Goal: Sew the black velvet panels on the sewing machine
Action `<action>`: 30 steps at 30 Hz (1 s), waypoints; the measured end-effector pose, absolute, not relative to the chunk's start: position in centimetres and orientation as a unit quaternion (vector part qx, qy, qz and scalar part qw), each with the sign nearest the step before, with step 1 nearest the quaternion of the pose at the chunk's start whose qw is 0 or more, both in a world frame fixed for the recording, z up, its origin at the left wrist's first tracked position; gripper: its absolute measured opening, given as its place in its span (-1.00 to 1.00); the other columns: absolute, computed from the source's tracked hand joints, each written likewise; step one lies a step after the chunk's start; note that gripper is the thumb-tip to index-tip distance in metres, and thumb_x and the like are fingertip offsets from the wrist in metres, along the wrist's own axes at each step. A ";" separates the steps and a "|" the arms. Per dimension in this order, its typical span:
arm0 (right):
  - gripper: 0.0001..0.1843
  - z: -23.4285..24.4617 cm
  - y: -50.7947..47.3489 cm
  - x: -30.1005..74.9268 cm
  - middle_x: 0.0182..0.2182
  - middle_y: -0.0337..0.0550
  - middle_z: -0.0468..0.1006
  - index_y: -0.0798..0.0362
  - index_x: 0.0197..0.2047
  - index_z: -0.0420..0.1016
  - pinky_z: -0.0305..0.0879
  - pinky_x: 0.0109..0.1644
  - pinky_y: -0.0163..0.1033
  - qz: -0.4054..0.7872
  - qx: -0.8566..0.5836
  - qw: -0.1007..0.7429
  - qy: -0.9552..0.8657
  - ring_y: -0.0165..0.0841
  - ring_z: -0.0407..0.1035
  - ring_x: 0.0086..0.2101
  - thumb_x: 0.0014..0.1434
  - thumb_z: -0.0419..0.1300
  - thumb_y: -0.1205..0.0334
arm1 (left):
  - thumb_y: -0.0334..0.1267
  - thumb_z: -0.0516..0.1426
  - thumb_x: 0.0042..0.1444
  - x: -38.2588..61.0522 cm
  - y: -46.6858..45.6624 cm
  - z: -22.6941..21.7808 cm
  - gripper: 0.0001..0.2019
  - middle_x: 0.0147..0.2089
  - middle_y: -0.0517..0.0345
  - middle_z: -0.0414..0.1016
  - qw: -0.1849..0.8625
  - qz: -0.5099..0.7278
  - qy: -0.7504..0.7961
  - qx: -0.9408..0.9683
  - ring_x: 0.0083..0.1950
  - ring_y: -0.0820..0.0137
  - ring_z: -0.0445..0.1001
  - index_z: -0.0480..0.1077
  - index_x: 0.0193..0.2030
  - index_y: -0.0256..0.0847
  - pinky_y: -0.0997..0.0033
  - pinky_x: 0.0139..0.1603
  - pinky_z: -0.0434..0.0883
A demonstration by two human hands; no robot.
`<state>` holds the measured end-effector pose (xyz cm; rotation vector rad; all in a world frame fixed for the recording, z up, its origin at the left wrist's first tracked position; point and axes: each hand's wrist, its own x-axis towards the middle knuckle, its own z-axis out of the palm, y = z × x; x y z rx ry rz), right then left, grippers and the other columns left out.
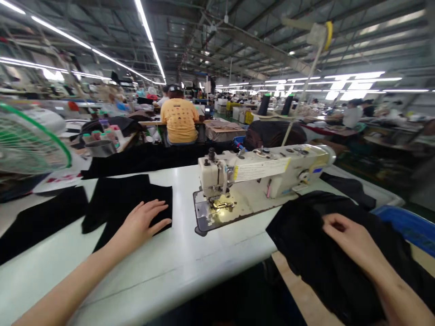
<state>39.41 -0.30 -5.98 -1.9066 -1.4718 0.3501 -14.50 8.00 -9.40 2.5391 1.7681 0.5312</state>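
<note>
My left hand [144,222] lies flat with its fingers stretched out on a cut piece of black fabric [118,194], left of the sewing machine. Over at the right, my right hand [350,233] pinches a bunched pile of black cloth [306,231] between thumb and fingers. That cloth hangs partly over the table's front edge. Between my hands stands a cream sewing machine [261,172], its lamp lighting the needle plate [222,206]. No fabric lies under the presser foot.
More black fabric [44,215] lies on the white table [183,253] at far left. A green fan [34,140] stands at left, a blue basket [408,224] at right. Thread cones [264,105] rise behind the machine. A person in a yellow shirt [179,120] sits ahead, facing away.
</note>
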 end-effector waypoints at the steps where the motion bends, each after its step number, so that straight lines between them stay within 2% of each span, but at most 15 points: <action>1: -0.83 -4.6 -0.9 38.5 -0.45 -0.18 0.51 -0.03 -0.51 0.43 0.27 -0.29 -0.18 0.150 -0.713 0.394 -0.559 -0.21 0.37 -0.39 -0.10 0.17 0.05 | 0.22 0.02 0.22 -12.7 7.4 -9.0 -0.45 0.13 -0.11 0.56 0.007 0.205 0.523 0.827 0.22 0.00 0.46 0.52 0.05 -0.16 -0.19 0.36 0.20; 4: -0.84 -1.7 -2.3 33.7 -0.33 -0.15 0.51 0.03 -0.43 0.46 0.27 -0.26 -0.26 0.392 -0.557 0.454 -0.574 -0.28 0.36 -0.32 0.04 0.19 0.12 | 0.08 0.09 0.25 -6.2 4.5 -7.2 -0.53 0.18 -0.02 0.52 0.064 0.295 0.405 0.863 0.18 0.11 0.49 0.39 0.22 -0.03 0.03 0.27 0.39; 7: -0.88 -1.1 -2.7 28.0 -0.45 -0.26 0.43 0.07 -0.40 0.49 0.19 -0.35 -0.35 0.591 -0.463 0.383 -0.538 -0.41 0.26 -0.44 0.00 0.27 0.20 | 0.11 0.25 0.09 0.0 1.1 -4.8 -0.12 0.42 -0.12 0.22 0.159 0.314 0.332 0.875 0.35 0.01 0.30 -0.02 0.48 0.00 -0.01 0.24 0.43; 8: -0.86 -1.3 -2.7 26.5 -0.49 -0.29 0.41 0.08 -0.41 0.49 0.18 -0.36 -0.37 0.639 -0.439 0.365 -0.516 -0.44 0.24 -0.46 -0.01 0.31 0.20 | 0.13 0.29 0.03 1.7 0.3 -4.1 -0.09 0.41 -0.14 0.24 0.196 0.328 0.308 0.871 0.34 0.00 0.31 0.03 0.46 -0.01 -0.01 0.22 0.44; 9: -0.83 -1.6 -2.7 25.3 -0.50 -0.30 0.41 0.09 -0.41 0.50 0.19 -0.36 -0.38 0.676 -0.417 0.355 -0.492 -0.46 0.24 -0.48 -0.02 0.34 0.18 | 0.13 0.30 0.02 3.1 -0.2 -3.4 -0.19 0.33 -0.13 0.35 0.234 0.347 0.289 0.861 0.28 0.01 0.38 0.20 0.38 -0.02 0.03 0.18 0.47; 11: -0.75 -2.0 -2.5 23.8 -0.48 -0.26 0.47 0.09 -0.39 0.52 0.26 -0.33 -0.37 0.715 -0.387 0.365 -0.453 -0.45 0.31 -0.47 0.01 0.37 0.08 | 0.06 0.27 0.10 4.8 -0.3 -2.2 -0.62 -0.01 -0.03 0.59 0.287 0.406 0.286 0.819 0.00 0.15 0.55 0.54 -0.02 -0.09 0.20 0.00 0.54; 12: -0.71 -2.1 -2.4 23.6 -0.42 -0.21 0.53 0.09 -0.35 0.54 0.31 -0.28 -0.35 0.709 -0.381 0.392 -0.446 -0.42 0.38 -0.42 0.07 0.35 0.02 | 0.00 0.23 0.16 5.1 -0.1 -1.6 -0.75 -0.20 0.04 0.60 0.299 0.441 0.307 0.789 -0.16 0.24 0.57 0.57 -0.23 -0.13 0.29 -0.12 0.54; 14: -0.58 -1.9 -2.4 23.6 -0.17 -0.04 0.61 0.06 -0.15 0.56 0.41 -0.12 -0.24 0.653 -0.369 0.478 -0.458 -0.27 0.50 -0.21 0.21 0.22 -0.16 | -0.07 0.20 0.19 4.8 0.6 -0.4 -0.74 -0.43 0.16 0.51 0.295 0.500 0.377 0.722 -0.37 0.36 0.48 0.51 -0.43 -0.18 0.41 -0.35 0.46; 17: -0.28 -1.3 -3.4 23.6 0.24 0.10 0.38 -0.08 0.30 0.27 0.44 0.05 0.06 0.506 -0.366 0.552 -0.552 -0.03 0.38 0.14 0.27 -0.04 -0.37 | -0.08 0.22 0.13 3.2 1.5 1.8 -0.77 -0.47 0.22 0.50 0.259 0.538 0.454 0.662 -0.43 0.40 0.42 0.52 -0.39 -0.20 0.47 -0.46 0.36; 20: -0.09 -1.3 -5.6 22.2 0.33 0.04 0.27 -0.25 0.46 -0.11 0.44 0.08 0.15 0.356 -0.421 0.509 -0.661 0.02 0.28 0.23 0.19 0.18 -0.29 | -0.08 0.24 0.09 1.8 1.4 4.3 -0.79 -0.41 0.22 0.56 0.216 0.539 0.480 0.658 -0.38 0.38 0.46 0.54 -0.35 -0.19 0.47 -0.41 0.38; 22: -0.05 -1.9 -6.6 21.1 0.30 0.02 0.32 -0.23 0.46 -0.07 0.42 0.14 0.11 0.278 -0.449 0.509 -0.680 0.00 0.30 0.22 0.14 0.33 -0.11 | -0.07 0.25 0.07 1.1 1.2 5.6 -0.79 -0.41 0.21 0.56 0.204 0.532 0.488 0.662 -0.36 0.35 0.48 0.55 -0.36 -0.19 0.47 -0.40 0.39; 24: -0.29 -2.5 -6.4 20.7 0.18 0.02 0.47 -0.14 0.35 0.23 0.43 0.15 0.04 0.222 -0.471 0.538 -0.663 -0.03 0.40 0.13 0.18 0.31 0.01 | -0.05 0.26 0.04 0.2 1.3 6.6 -0.77 -0.43 0.20 0.56 0.236 0.515 0.486 0.665 -0.37 0.34 0.50 0.55 -0.37 -0.19 0.47 -0.43 0.41; 27: -0.66 -2.2 -3.3 21.7 -0.08 -0.04 0.65 -0.03 0.02 0.54 0.50 0.01 -0.05 0.211 -0.517 0.569 -0.604 -0.08 0.54 -0.07 0.23 0.24 0.01 | -0.01 0.25 0.03 -1.7 2.5 7.5 -0.74 -0.43 0.15 0.57 0.367 0.435 0.459 0.683 -0.39 0.29 0.53 0.55 -0.35 -0.18 0.40 -0.45 0.46; 28: -0.68 -1.7 -1.9 22.2 -0.14 -0.08 0.67 -0.01 -0.06 0.57 0.51 -0.04 -0.07 0.231 -0.519 0.566 -0.598 -0.10 0.55 -0.12 0.23 0.24 -0.01 | -0.01 0.26 0.02 -2.3 3.1 7.8 -0.74 -0.43 0.15 0.57 0.392 0.394 0.452 0.697 -0.40 0.28 0.53 0.55 -0.37 -0.18 0.38 -0.45 0.47; 30: -0.68 -0.1 0.7 22.9 -0.23 -0.14 0.68 0.04 -0.16 0.60 0.51 -0.15 -0.12 0.253 -0.504 0.551 -0.615 -0.13 0.55 -0.20 0.20 0.24 -0.03 | -0.03 0.31 -0.07 -3.2 4.4 8.7 -0.75 -0.53 0.19 0.49 0.333 0.377 0.478 0.720 -0.47 0.32 0.49 0.51 -0.50 -0.19 0.41 -0.50 0.44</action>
